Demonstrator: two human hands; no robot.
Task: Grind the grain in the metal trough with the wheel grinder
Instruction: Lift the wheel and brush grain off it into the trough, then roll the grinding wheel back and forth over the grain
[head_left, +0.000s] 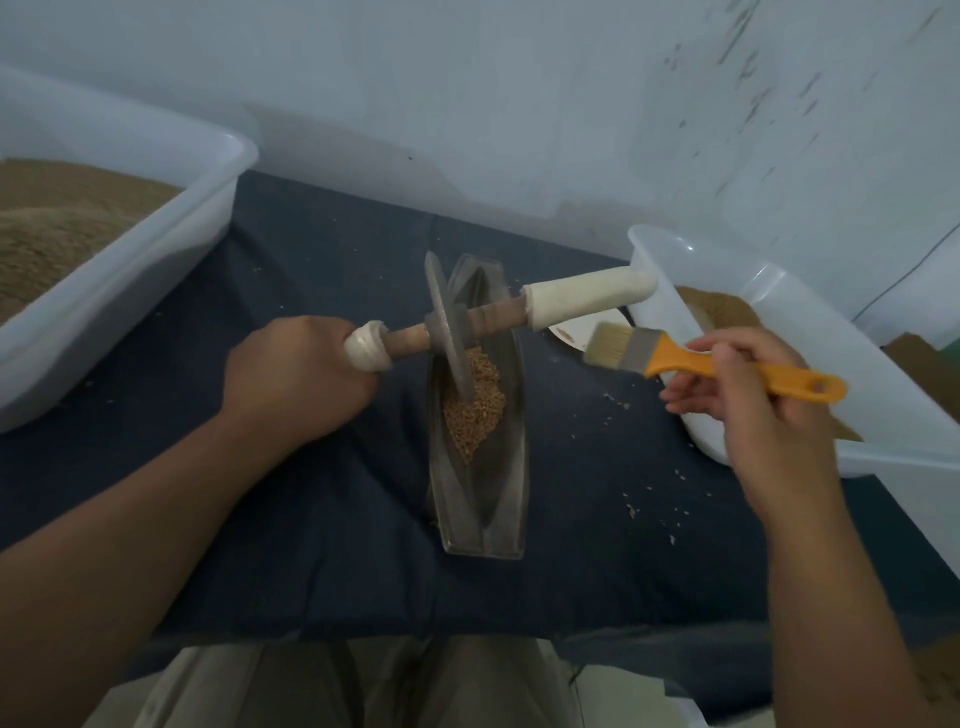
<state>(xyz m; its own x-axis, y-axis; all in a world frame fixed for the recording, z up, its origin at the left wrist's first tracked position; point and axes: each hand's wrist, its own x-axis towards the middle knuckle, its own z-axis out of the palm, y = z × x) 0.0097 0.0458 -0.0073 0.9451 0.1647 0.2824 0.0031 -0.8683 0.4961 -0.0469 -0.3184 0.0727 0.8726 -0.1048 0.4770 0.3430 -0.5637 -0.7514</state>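
A long, boat-shaped metal trough (506, 499) lies lengthwise on the dark cloth in the middle. A small heap of brown grain (475, 410) sits in its groove. The wheel grinder (451, 325), a thin metal disc on a wooden axle, stands in the trough with its edge in the grain. My left hand (293, 376) grips the axle's white-wrapped left handle. The white right handle (589, 299) sticks out free. My right hand (753, 395) holds a brush (675, 358) with an orange handle, its bristles pointing left, above the cloth right of the trough.
A large clear tub (171, 249) of brown grain stands at the left. A smaller clear tub (883, 415) with ground material stands at the right, a small white dish (571, 332) beside it. Loose grains dot the dark cloth (311, 519). A pale wall rises behind.
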